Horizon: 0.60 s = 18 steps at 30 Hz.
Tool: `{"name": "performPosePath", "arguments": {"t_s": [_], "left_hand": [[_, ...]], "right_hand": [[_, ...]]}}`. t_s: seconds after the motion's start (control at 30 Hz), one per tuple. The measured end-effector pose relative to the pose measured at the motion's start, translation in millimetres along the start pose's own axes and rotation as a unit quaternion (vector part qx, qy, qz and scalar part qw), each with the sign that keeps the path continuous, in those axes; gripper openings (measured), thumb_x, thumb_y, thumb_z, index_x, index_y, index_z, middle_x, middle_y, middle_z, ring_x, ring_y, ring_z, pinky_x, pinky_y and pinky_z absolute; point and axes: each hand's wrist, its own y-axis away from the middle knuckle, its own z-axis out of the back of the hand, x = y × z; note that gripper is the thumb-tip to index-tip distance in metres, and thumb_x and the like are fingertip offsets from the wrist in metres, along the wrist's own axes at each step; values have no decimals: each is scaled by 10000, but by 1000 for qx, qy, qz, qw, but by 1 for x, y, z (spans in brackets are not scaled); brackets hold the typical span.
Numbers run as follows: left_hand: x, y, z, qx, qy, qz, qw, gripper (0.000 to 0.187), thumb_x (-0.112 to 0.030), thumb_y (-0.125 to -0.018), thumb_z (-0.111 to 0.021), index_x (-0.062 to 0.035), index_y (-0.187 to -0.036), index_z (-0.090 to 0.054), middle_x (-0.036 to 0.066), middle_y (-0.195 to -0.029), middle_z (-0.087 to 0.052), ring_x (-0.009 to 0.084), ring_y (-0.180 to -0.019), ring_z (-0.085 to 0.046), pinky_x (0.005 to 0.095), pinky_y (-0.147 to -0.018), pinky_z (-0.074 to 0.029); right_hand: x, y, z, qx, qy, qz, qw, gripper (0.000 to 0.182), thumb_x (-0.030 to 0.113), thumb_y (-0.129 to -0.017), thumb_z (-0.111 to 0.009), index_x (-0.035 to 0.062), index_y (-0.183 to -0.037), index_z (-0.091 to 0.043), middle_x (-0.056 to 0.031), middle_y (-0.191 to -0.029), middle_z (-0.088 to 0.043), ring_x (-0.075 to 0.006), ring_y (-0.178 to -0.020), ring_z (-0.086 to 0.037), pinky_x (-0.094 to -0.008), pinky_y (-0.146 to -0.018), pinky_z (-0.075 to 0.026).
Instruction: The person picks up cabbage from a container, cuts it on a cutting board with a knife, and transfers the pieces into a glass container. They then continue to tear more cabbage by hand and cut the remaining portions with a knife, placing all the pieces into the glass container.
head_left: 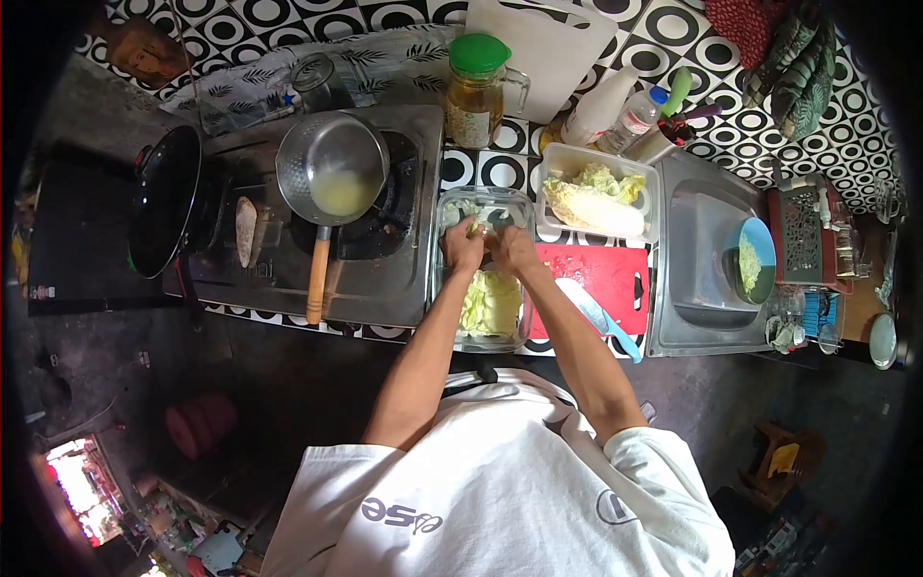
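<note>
A clear rectangular glass dish (525, 322) stands in front of me. Pale green cabbage leaves (490, 306) lie in its near half, and smaller pale pieces show at its far end. Over that far end, my left hand (464, 248) is closed, with a bit of green leaf showing at its fingertips. My right hand (517, 252) is close beside it, fingers bent inward and pinched at the same spot; the leaf is mostly hidden by the fingers. Right of the dish, a knife (598, 313) with a light blue handle lies on a red cutting board (615, 264).
Left is a stove (385, 288) bearing a wooden-handled saucepan (332, 168) with yellowish liquid. A plastic tub (654, 207) of cabbage and a green-lidded jug (476, 91) stand behind. On the right, a blue bowl (761, 252) with shredded greens sits at the sink (707, 332).
</note>
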Motion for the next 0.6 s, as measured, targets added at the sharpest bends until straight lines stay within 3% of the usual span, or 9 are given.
{"name": "performPosePath", "arguments": {"t_s": [0.07, 0.13, 0.2, 0.3, 0.4, 0.47, 0.6], "left_hand": [[-10, 3, 4, 8, -124, -36, 992, 245, -224, -764, -613, -5, -875, -612, 191, -760, -614, 356, -723, -573, 384, -700, -424], [-20, 2, 7, 32, -139, -24, 989, 261, -248, -791, -575, 1, -862, -611, 205, -759, -605, 367, -734, -568, 392, -704, -420], [-24, 1, 10, 56, -155, -12, 986, 290, -272, -818, -536, 7, -849, -609, 218, -758, -597, 379, -744, -562, 399, -709, -415], [-15, -2, 10, 78, -135, 25, 988, 293, -257, -845, -491, 15, -852, -600, 217, -720, -587, 393, -716, -550, 407, -690, -416], [-6, -6, 8, 100, -100, 31, 989, 277, -237, -848, -494, 15, -892, -601, 188, -654, -585, 331, -683, -585, 392, -627, -431], [-5, -5, 7, 107, 39, 66, 991, 263, -193, -852, -493, 27, -956, -591, 145, -670, -601, 241, -651, -614, 334, -577, -458], [-17, -1, 10, 89, 113, 101, 984, 265, -140, -849, -494, 29, -1041, -563, 128, -763, -619, 181, -649, -621, 276, -576, -477]], "right_hand": [[-22, -11, -23, 1, 26, 32, 999, 232, 258, -797, -505, 59, -754, -616, -218, -775, -586, -373, -753, -565, -425, -667, -450], [-21, -12, -23, 1, 51, 63, 997, 237, 268, -793, -518, 57, -748, -616, -218, -776, -586, -376, -757, -564, -423, -674, -451], [-14, -9, -18, -21, -43, 1, 999, 215, 243, -759, -554, 36, -749, -608, -222, -776, -590, -365, -770, -574, -417, -669, -449], [-3, 1, 6, 4, -92, -16, 996, 191, 201, -736, -570, 20, -785, -610, -218, -779, -595, -353, -761, -582, -399, -649, -443], [-1, 6, 15, 9, -164, -50, 985, 197, 178, -734, -567, 6, -819, -610, -227, -791, -593, -354, -761, -583, -386, -643, -438], [-2, 5, 14, -1, -169, -55, 984, 215, 196, -748, -567, -1, -823, -609, -231, -796, -592, -359, -764, -582, -382, -649, -440], [4, 3, 9, -44, -162, -96, 981, 273, 246, -781, -561, -20, -833, -595, -235, -795, -595, -362, -769, -584, -387, -658, -441]]}}
